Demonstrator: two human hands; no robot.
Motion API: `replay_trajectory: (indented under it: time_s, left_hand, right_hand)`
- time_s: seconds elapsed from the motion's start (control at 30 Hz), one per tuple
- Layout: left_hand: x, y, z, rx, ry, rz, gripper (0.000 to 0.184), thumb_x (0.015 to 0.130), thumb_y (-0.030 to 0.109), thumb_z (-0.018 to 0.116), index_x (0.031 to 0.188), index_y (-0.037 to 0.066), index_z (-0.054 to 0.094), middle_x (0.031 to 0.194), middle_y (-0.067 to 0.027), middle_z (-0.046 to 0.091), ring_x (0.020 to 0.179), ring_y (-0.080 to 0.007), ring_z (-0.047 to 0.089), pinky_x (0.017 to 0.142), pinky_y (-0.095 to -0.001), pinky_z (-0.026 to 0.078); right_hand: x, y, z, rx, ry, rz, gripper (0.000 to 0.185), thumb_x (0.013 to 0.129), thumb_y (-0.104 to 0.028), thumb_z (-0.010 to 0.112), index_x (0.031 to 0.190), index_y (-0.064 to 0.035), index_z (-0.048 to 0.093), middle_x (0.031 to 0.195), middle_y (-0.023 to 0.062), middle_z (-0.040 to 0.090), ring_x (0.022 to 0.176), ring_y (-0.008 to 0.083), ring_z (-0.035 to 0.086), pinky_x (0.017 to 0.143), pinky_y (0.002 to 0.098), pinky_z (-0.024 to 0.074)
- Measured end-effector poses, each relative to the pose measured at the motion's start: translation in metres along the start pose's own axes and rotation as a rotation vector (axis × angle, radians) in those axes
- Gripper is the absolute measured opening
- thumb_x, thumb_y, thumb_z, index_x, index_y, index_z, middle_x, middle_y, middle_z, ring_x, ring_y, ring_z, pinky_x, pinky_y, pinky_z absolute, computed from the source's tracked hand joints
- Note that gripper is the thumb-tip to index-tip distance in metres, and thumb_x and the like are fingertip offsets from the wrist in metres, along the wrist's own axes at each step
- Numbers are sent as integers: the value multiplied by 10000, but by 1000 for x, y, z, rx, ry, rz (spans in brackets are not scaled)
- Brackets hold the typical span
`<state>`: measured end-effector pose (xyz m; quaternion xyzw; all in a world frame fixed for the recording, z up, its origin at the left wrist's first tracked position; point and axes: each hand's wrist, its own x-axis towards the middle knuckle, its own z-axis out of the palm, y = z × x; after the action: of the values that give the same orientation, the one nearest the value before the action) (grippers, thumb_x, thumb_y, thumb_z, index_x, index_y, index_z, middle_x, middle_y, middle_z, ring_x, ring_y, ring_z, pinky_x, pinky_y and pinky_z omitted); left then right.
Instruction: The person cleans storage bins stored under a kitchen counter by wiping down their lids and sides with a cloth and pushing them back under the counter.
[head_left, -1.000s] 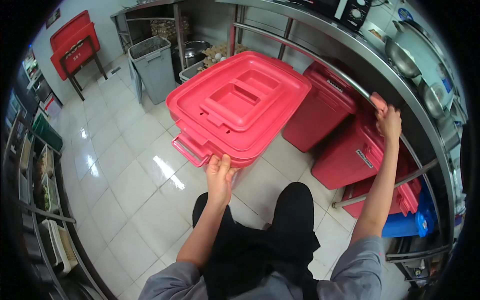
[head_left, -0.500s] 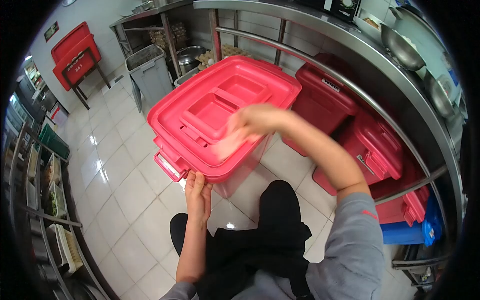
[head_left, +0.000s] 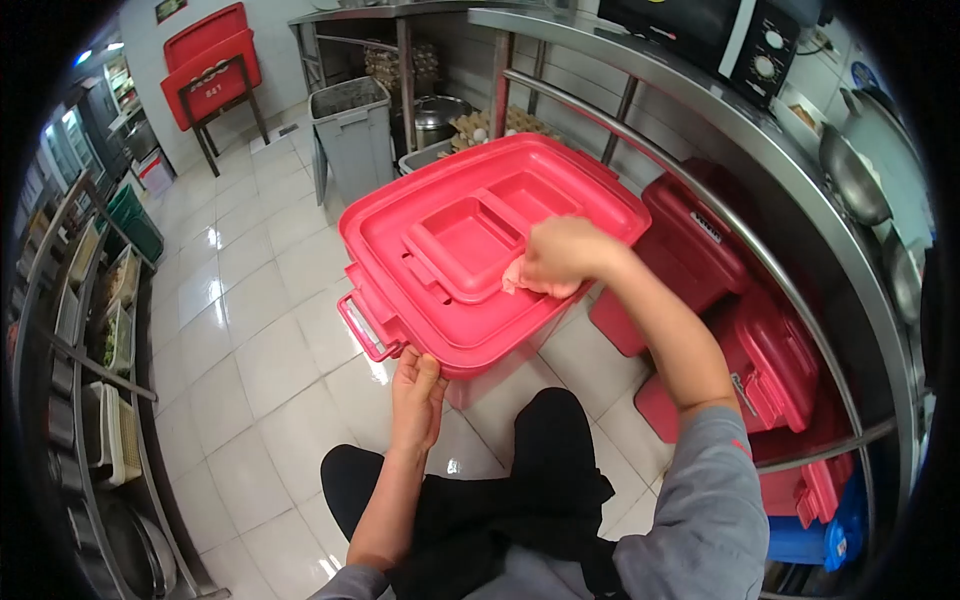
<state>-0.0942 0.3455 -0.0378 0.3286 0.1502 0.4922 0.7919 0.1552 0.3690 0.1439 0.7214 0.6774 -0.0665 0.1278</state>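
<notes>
In front of me stands a large red storage bin with its red lid on top. The lid has two square recesses and a latch handle at its near-left corner. My left hand grips the near rim of the lid beside that latch, thumb on the edge and fingers partly hidden under it. My right hand is closed on a bunched pinkish cloth, pressed to the lid's surface right of the recesses. The hand is slightly blurred.
More red bins stand under the steel counter at right, behind a metal rail. A grey bin and egg trays sit beyond the lid. Shelves with food containers line the left. Red folding tables lean far back.
My right hand has moved with the cloth across the lid, away from the near edge and to the right. The whole view has shifted; my left hand stays on the rim.
</notes>
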Motion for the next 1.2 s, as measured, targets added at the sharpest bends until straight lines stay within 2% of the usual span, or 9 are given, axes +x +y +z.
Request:
replay_trajectory:
  time_s: [0.2,0.3,0.4,0.53,0.67,0.87,1.0,1.1,1.2]
  left_hand:
    - [3,-2,-8,-1,-12,-11,273,970,208,663,1180,69,557,1147,-32,662,1040,-121,627,944,-290,489]
    - [3,1,-4,-9,-2,-30,306,960,204,677,1203,63,553,1132,-29,669,1029,-111,626,939,-280,484]
    - [4,-5,-14,50,-26,-10,364,970,275,655,1242,53,556,1195,-43,657,1080,-135,625,971,-326,486]
    - [5,-4,-13,74,-66,8,399,976,299,644,1267,44,550,1239,-54,646,1120,-148,618,990,-344,486]
    - [5,-1,-8,28,-24,-3,338,974,207,660,1247,45,546,1137,-41,675,933,-74,604,816,-226,459]
    - [5,-1,-5,43,-29,-4,316,981,191,648,1245,45,557,1129,-41,676,915,-69,600,765,-220,452]
    - [5,0,-9,40,-39,-5,324,983,199,644,1251,41,551,1160,-49,665,983,-103,610,857,-260,467]
    - [8,-7,-18,42,-80,-18,341,988,215,634,1259,32,537,1213,-61,646,1106,-152,615,1002,-317,463]
    - [7,-7,-9,1,-96,20,350,989,211,631,1267,28,524,1216,-65,638,1115,-153,608,1013,-323,458]
  right_hand:
    - [125,98,-44,453,521,321,233,780,-278,678,875,-79,753,871,153,728,824,279,713,737,395,550]
    - [199,90,-16,117,303,492,235,782,-267,673,903,-79,745,908,142,736,894,267,718,772,375,555]
    - [219,-9,1,57,332,292,315,807,-200,647,1077,-68,741,1150,154,709,1094,282,684,847,403,562]
    - [158,-138,-22,418,-26,-341,181,776,-96,527,862,-49,679,666,159,638,571,309,611,546,442,492]
    - [157,-96,-54,90,-369,-801,160,848,-163,611,891,-33,694,762,67,685,603,209,607,638,348,513]
    - [134,-116,-85,385,116,-182,157,857,-203,653,887,-71,732,717,112,685,657,244,690,533,411,544]
    - [158,-140,0,307,262,-408,142,786,-157,610,718,-33,624,722,182,642,655,328,637,617,467,495]
    - [82,-103,-64,-5,-416,-784,188,797,-126,649,942,-70,755,787,83,714,718,182,655,652,391,493]
    - [65,-83,-90,143,-156,-692,212,816,-155,654,985,-89,763,796,101,712,718,201,659,670,361,512]
